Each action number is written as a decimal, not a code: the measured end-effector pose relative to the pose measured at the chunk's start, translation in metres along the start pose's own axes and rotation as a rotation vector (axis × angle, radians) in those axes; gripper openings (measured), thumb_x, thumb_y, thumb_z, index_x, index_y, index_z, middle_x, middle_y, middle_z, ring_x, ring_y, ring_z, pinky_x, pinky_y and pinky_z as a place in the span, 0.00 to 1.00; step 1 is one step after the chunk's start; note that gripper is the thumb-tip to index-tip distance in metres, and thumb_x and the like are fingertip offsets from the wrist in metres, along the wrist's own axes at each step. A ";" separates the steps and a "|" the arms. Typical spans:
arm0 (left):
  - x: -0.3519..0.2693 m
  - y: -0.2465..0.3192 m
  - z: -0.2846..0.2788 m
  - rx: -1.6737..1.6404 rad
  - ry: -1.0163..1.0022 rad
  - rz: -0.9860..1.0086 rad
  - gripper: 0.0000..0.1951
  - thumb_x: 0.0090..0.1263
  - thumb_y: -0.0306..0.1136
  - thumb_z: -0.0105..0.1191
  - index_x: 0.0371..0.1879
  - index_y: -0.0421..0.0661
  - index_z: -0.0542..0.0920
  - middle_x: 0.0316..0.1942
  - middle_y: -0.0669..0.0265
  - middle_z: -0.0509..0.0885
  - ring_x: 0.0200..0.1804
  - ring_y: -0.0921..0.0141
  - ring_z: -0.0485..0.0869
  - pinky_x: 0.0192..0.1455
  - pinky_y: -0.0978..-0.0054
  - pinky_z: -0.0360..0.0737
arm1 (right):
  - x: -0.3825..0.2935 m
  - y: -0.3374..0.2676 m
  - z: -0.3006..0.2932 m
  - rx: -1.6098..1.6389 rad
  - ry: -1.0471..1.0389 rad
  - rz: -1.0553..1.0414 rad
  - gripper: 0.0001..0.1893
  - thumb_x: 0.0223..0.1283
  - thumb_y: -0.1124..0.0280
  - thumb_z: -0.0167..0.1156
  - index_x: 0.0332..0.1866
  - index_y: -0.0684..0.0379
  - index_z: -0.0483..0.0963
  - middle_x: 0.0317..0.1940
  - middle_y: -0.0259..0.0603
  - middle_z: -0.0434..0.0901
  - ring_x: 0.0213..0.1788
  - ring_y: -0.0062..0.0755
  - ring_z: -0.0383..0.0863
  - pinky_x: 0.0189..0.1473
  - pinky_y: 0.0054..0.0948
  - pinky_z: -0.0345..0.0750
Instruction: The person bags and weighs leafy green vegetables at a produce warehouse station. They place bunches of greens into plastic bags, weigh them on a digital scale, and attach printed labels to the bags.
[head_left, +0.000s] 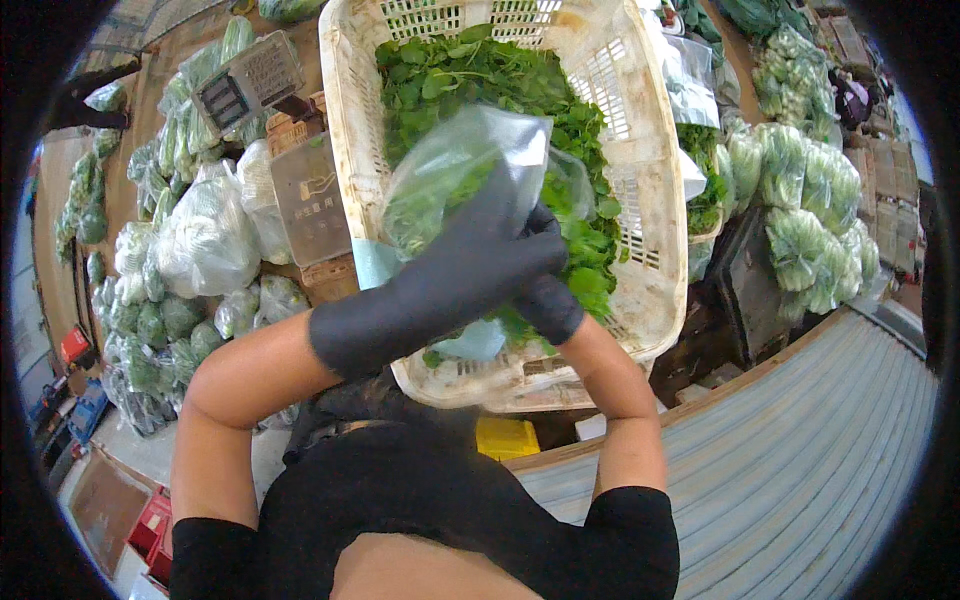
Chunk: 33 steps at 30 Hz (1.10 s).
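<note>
A large off-white plastic crate (664, 225) stands before me, holding loose leafy greens (480, 75). Above the greens is a clear plastic bag (450, 161) with green leaves showing in or through it. My left hand (495, 240), in a black glove, crosses the crate with its fingers curled on the bag. Close beneath it, my right hand (551, 300), also black-gloved, meets the left. Most of its fingers are hidden, so its hold is unclear. Below my wrists, a pale blue sheet (472, 341) lies among the greens.
Bagged vegetables (206, 232) crowd the left side, near a scale with a display (247, 82) and a brown sign board (309, 199) bearing writing. More bagged greens (810, 172) are piled at right. A corrugated metal surface (795, 450) spans the lower right, near a yellow container (508, 438).
</note>
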<state>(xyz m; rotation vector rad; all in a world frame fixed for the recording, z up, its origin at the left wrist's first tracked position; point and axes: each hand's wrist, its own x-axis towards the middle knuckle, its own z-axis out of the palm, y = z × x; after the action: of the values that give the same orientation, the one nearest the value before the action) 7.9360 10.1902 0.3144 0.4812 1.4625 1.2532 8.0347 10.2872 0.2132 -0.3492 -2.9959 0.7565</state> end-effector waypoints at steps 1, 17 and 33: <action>0.008 -0.013 0.009 0.085 0.012 0.022 0.17 0.54 0.33 0.49 0.40 0.41 0.65 0.30 0.64 0.70 0.30 0.72 0.70 0.34 0.72 0.69 | -0.004 0.003 0.007 0.086 0.022 -0.013 0.23 0.38 0.65 0.61 0.46 0.55 0.71 0.47 0.49 0.71 0.48 0.47 0.71 0.53 0.39 0.67; -0.055 0.022 -0.035 -0.672 0.084 0.169 0.31 0.52 0.27 0.47 0.59 0.47 0.56 0.24 0.69 0.63 0.22 0.77 0.61 0.27 0.81 0.59 | 0.069 0.087 0.107 0.299 0.157 -0.150 0.20 0.40 0.68 0.58 0.45 0.55 0.72 0.44 0.46 0.72 0.51 0.47 0.69 0.54 0.37 0.66; -0.072 0.016 -0.109 -0.849 0.158 0.113 0.07 0.58 0.36 0.41 0.33 0.50 0.69 0.44 0.55 0.74 0.29 0.68 0.66 0.32 0.73 0.66 | 0.159 0.111 -0.008 0.396 -0.094 -0.088 0.19 0.53 0.57 0.53 0.46 0.59 0.72 0.40 0.43 0.78 0.40 0.32 0.77 0.45 0.28 0.71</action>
<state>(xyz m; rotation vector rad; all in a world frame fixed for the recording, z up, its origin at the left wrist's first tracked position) 7.8569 10.0889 0.3441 -0.1138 0.9003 1.8802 7.9038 10.4218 0.1643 -0.1667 -2.8222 1.3546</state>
